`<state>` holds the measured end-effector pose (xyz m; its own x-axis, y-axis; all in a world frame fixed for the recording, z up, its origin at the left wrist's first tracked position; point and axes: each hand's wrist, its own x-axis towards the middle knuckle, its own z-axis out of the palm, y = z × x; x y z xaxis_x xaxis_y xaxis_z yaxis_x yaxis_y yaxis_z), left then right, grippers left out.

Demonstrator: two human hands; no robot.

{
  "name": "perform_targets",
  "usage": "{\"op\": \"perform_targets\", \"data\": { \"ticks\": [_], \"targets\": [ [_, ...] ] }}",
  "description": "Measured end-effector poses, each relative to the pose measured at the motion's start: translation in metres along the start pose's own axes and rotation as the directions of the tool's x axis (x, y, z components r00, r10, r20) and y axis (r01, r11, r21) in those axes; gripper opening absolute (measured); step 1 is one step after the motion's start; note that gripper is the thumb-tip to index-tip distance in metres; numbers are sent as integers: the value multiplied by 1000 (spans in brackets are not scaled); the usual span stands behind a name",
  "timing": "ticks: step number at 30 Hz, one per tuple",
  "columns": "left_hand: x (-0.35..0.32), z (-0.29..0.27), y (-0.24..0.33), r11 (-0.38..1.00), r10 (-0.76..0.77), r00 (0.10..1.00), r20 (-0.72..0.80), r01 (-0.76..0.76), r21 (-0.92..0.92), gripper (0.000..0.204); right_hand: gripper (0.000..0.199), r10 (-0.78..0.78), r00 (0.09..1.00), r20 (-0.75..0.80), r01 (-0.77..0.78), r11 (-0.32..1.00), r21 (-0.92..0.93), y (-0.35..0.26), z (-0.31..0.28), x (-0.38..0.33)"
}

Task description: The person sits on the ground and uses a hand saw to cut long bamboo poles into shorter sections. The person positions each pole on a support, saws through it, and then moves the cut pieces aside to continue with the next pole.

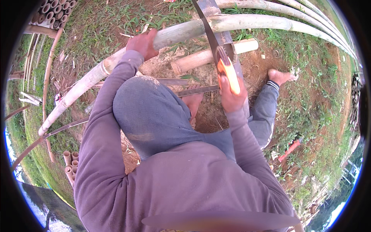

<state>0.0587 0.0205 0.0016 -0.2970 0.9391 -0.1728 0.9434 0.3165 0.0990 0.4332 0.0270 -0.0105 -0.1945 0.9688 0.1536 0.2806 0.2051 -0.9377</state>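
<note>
My right hand (233,94) is closed round the orange-and-dark handle of a handsaw (210,33). The saw's long blade crosses a thick, pale green bamboo pole (177,35) near the top middle; how deep it is in the pole cannot be made out. On the same pole, left of the blade, rests my left hand (143,44), its fingers wrapped over the top. The pole lies over a grey support beam (224,36) and slopes down to the left. Below the pole, a short bamboo length (195,61) lies close to the saw.
Several long bamboo poles (313,18) run off at the upper right. Cut bamboo tubes (52,15) are stacked at the upper left, with more tubes (69,168) at the lower left. A red object (290,150) lies in the grass to the right. My bare foot (280,76) is stretched out on the ground.
</note>
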Motion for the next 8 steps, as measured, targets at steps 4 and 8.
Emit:
{"op": "perform_targets", "data": {
  "ticks": [4,8],
  "targets": [
    [-6,8,3,1000,5,998,65,-4,-12,69,24,-92,993,79,100,989,-106,37,-98,-133],
    [-5,14,0,1000,-6,1000,25,6,-5,69,20,-198,976,92,217,922,-319,14,-39,-36]
  ]
}}
